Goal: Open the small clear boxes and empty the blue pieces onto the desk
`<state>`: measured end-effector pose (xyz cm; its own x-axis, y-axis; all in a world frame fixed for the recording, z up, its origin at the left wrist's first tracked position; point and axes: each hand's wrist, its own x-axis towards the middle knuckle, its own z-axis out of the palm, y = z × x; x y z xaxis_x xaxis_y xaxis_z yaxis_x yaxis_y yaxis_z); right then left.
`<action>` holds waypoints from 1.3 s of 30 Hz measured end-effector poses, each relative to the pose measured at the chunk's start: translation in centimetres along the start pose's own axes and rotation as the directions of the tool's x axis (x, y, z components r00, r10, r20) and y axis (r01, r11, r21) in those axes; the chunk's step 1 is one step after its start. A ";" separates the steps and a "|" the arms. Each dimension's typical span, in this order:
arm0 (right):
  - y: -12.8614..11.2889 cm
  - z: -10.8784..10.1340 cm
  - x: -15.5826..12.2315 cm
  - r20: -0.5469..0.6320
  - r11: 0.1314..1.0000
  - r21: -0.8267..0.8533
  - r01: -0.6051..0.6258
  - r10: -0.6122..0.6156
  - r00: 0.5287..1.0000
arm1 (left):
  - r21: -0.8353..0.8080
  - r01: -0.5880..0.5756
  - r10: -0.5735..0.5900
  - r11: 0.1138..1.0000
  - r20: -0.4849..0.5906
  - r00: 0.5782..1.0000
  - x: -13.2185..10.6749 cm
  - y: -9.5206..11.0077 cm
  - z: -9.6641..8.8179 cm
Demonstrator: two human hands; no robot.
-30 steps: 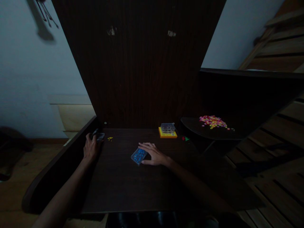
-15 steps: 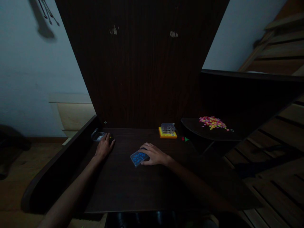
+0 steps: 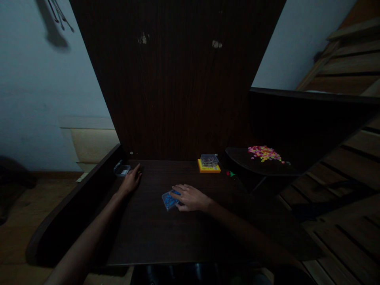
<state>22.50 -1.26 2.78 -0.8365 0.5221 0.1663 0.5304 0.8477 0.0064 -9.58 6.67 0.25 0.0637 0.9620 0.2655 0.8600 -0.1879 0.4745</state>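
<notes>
My right hand [image 3: 191,198] grips the right side of a small clear plastic box [image 3: 170,201] on the dark desk. Blue pieces show through it, and my fingers cover part of the top while the thumb is at the near edge. My left hand [image 3: 131,180] rests at the left of the desk, turned on its side, with a finger stretched away from me and the thumb apart. Just left of it lies an open clear case [image 3: 122,170] with its lid raised and something pale inside. Small details at my left fingertips are too dark to make out.
At the back of the desk a clear box [image 3: 209,160] sits on a yellow packet [image 3: 209,169]. A small red and green item [image 3: 230,173] lies to its right. Colourful small pieces [image 3: 265,153] are heaped on a raised corner shelf [image 3: 237,156]. A side board [image 3: 74,202] edges the left.
My left hand has turned onto its side, uncovering more of the open case. My right hand has shifted slightly on the box, its fingers lying further across the top.
</notes>
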 end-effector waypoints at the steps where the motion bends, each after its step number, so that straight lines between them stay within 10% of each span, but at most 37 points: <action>1: -0.2 0.2 0.0 -0.004 1.000 -0.025 0.005 -0.005 1.000 | -0.025 -0.011 0.012 1.000 0.018 1.000 0.1 -0.1 0.1; 13: -2.6 2.8 0.5 -0.043 0.975 -0.220 0.001 -0.011 0.999 | -0.127 -0.078 0.061 0.989 -0.133 0.989 -3.1 3.0 -0.9; 19: -2.5 3.3 0.6 -0.043 0.951 -0.307 0.035 -0.051 0.998 | -0.452 -0.163 0.293 0.877 0.234 0.927 -7.9 7.9 -0.5; 23: -2.2 3.9 0.7 -0.064 0.955 -0.294 0.047 -0.068 0.996 | -0.496 -0.111 0.275 0.861 0.270 0.923 -9.1 9.8 0.4; 39: -1.4 3.2 0.7 -0.077 0.951 -0.298 0.077 -0.104 0.992 | -0.561 -0.094 0.245 0.823 0.200 0.949 -8.6 9.8 2.5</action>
<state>20.75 -1.79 -0.31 -0.8741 0.4220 0.2403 0.4813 0.8189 0.3126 -0.44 -2.95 0.52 0.3726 0.9061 0.2002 0.4175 -0.3563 0.8359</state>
